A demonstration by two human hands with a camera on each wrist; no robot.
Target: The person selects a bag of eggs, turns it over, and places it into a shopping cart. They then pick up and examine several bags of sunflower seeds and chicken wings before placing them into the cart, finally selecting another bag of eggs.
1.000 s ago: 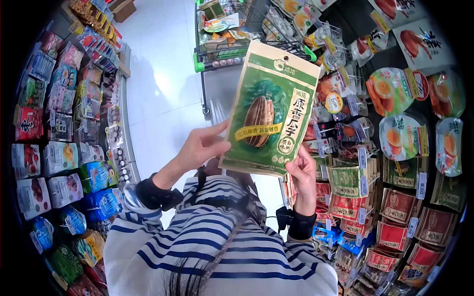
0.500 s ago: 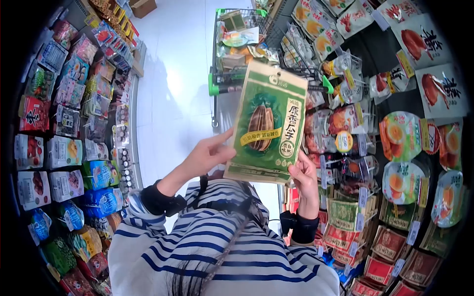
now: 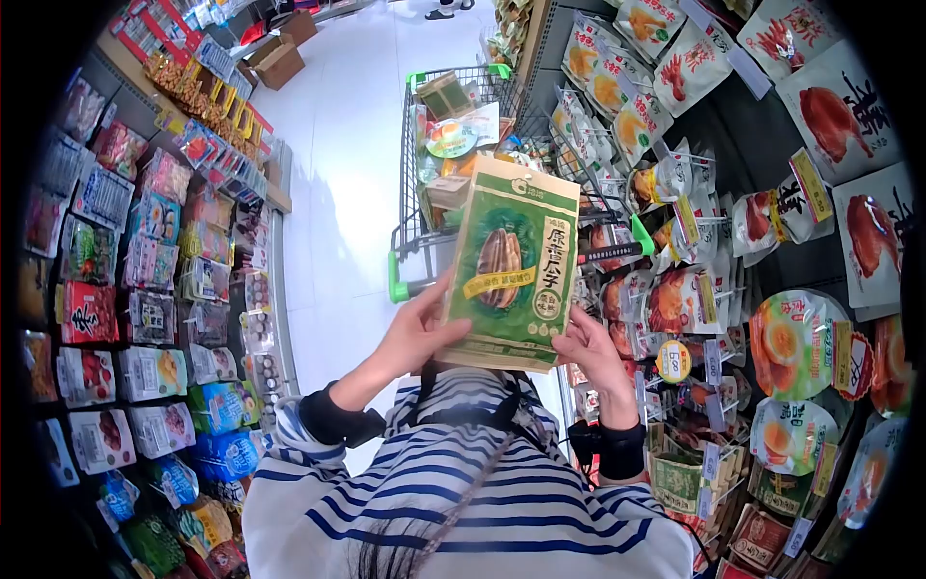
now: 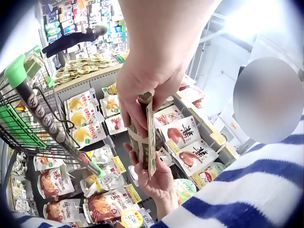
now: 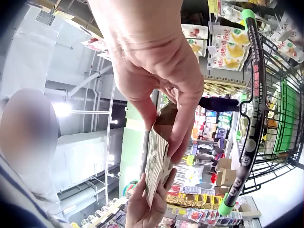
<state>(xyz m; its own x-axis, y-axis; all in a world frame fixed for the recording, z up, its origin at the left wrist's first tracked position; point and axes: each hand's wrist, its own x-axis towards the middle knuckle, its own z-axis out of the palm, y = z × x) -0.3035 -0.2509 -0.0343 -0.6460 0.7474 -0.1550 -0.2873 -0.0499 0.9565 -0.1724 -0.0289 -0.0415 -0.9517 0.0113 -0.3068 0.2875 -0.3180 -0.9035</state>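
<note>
A green and tan packet (image 3: 511,261) with a sunflower-seed picture faces up in front of the striped shirt. The left hand (image 3: 417,333) pinches its lower left edge, thumb on the front. At the lower right corner the right hand (image 3: 596,362) grips it, thumb on the front and other fingers behind. Seen edge-on in the left wrist view, the packet (image 4: 148,142) lies between both hands. Several layered edges of the packet (image 5: 156,166) show in the right wrist view, under the right hand (image 5: 159,80).
A shopping cart (image 3: 410,193) holding several packets stands just ahead. Shelves of snack packets (image 3: 154,318) line the left, and hanging packets (image 3: 791,357) line the right. Cardboard boxes (image 3: 278,64) lie on the floor farther up the aisle. A person's feet (image 3: 440,14) show at the top.
The packet and both hands have moved lower in the head view, and the left thumb lies farther over the packet's front. The cart and shelves also appear lower, with more of the aisle showing.
</note>
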